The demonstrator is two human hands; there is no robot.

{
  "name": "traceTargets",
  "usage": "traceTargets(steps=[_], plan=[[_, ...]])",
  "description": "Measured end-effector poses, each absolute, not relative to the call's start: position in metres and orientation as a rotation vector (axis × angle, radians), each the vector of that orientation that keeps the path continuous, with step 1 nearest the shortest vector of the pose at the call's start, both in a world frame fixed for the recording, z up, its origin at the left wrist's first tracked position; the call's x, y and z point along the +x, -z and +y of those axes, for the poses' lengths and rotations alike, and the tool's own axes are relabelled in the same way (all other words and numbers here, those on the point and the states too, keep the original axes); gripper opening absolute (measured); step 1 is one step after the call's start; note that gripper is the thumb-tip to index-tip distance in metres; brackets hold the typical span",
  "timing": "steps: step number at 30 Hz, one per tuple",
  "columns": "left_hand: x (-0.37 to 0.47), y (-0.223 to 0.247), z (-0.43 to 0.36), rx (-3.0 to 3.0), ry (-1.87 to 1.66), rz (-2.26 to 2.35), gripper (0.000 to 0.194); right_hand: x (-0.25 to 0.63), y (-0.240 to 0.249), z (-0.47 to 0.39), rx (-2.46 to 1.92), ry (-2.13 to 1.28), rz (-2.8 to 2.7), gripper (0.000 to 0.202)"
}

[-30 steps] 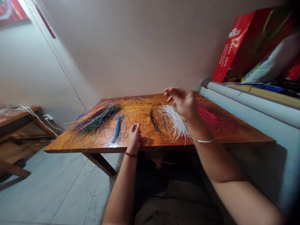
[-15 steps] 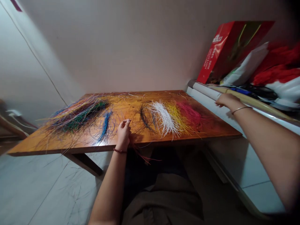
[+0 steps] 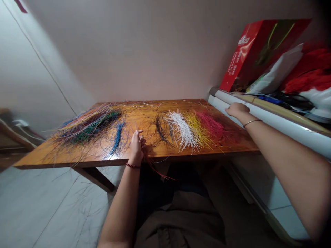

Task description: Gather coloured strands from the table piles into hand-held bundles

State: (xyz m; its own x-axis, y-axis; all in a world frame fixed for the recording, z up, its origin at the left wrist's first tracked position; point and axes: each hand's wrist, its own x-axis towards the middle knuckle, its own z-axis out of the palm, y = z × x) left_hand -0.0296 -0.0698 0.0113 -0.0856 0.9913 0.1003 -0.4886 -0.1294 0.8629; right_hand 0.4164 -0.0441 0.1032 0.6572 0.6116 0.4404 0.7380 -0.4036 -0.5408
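My left hand (image 3: 137, 146) is at the front edge of the wooden table (image 3: 139, 156), its fingers curled round thin reddish strands (image 3: 161, 175) that trail past the edge. My right hand (image 3: 237, 110) is raised over the table's right side, near the white cabinet, with its fingers closed; anything in them is too small to make out. Between the hands lie a dark bundle (image 3: 161, 129), a white bundle (image 3: 183, 131), a yellow one (image 3: 198, 129) and a pink-red one (image 3: 212, 125). A blue bundle (image 3: 117, 137) lies left of my left hand.
A large mixed pile of coloured strands (image 3: 90, 127) covers the table's left part. At the right, the white cabinet (image 3: 279, 119) bears a red box (image 3: 248, 55), a white bag (image 3: 278, 69) and red cloth-like material (image 3: 310, 72).
My right hand has moved left, away from the cabinet top and toward the table. My left hand has stayed nearly in place, its fingers slightly shifted.
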Motion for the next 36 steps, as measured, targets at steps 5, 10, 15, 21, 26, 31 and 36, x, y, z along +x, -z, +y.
traceTargets(steps=[5, 10, 15, 21, 26, 31, 36], plan=[[-0.031, -0.009, -0.072, 0.907, -1.536, 0.751, 0.028, 0.291, -0.121, -0.037, -1.627, -0.155, -1.583, 0.013], [-0.032, -0.006, -0.075, 0.966, -1.535, 0.788, 0.032, 0.146, -0.093, -0.05, -1.121, -0.915, -1.933, 0.027], [-0.032, -0.005, -0.075, 0.953, -1.514, 0.839, 0.034, 0.094, -0.052, -0.023, -0.808, -1.164, -1.978, 0.036], [-0.031, -0.004, -0.074, 0.913, -1.536, 0.861, 0.033, 0.091, -0.033, -0.011, -0.667, -1.124, -1.85, 0.034], [-0.032, -0.002, -0.075, 0.899, -1.535, 0.837, 0.032, 0.092, -0.033, -0.01, -0.689, -1.065, -1.682, 0.033], [-0.031, -0.002, -0.076, 0.893, -1.541, 0.867, 0.032, 0.093, -0.032, -0.008, -0.741, -1.113, -1.472, 0.036], [-0.031, -0.004, -0.077, 0.892, -1.539, 0.859, 0.032, 0.089, -0.026, -0.014, -0.682, -1.192, -1.764, 0.036]])
